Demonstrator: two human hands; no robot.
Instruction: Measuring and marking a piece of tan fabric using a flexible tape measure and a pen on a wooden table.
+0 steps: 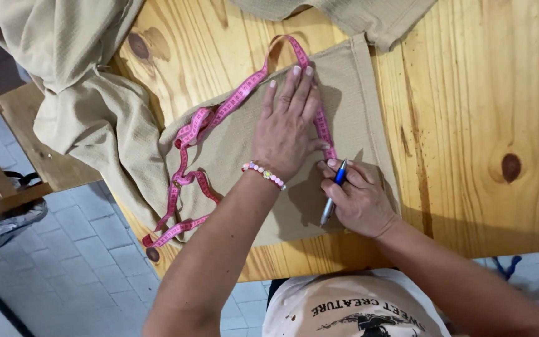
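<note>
Pink tape measure (219, 118) looped across flat beige fabric (244, 156); blue pen (334, 190) tilted.

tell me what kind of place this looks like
Probably a home sewing corner: beige woven fabric lies on a knotty pine wooden table with a pink measuring tape, above a grey tiled floor.

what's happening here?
A person leans over a wooden table with beige fabric spread on it. The left hand lies flat, pinning a pink measuring tape against the cloth. The right hand grips a blue pen, tip at the tape's lower end. The rest of the tape trails off the table edge.
</note>
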